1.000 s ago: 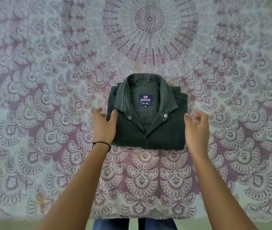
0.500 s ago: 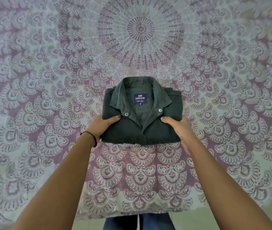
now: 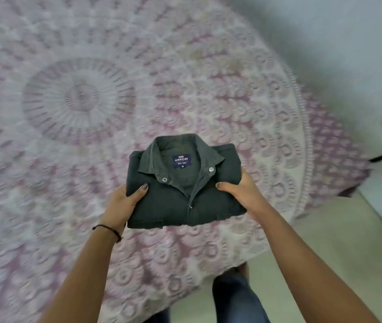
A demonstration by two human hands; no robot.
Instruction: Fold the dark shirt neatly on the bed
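Two hands: both grip the shirt [image 3: 185, 187], one at each side edge, thumbs on top and the other fingers hidden beneath.
Bed [image 3: 68, 159]: covered by a purple and white mandala spread, blurred in this view; it lies under and beyond the shirt.
Shirt: dark, folded into a compact rectangle, collar up and facing away from the person; it looks lifted clear of the bed, though the blur makes that uncertain.
Handling: probably light and soft; a stack of loose folds that could sag or slide open, so support from below at both sides suits it.
Left hand [image 3: 120, 203]: clasps the left edge, thumb pressed on the front panel; a dark band sits on the wrist.
Right hand [image 3: 243, 194]: clasps the right edge, thumb near the placket.
Label [image 3: 182, 161]: navy neck tag reading "ARROW"; the smaller print beneath is illegible.
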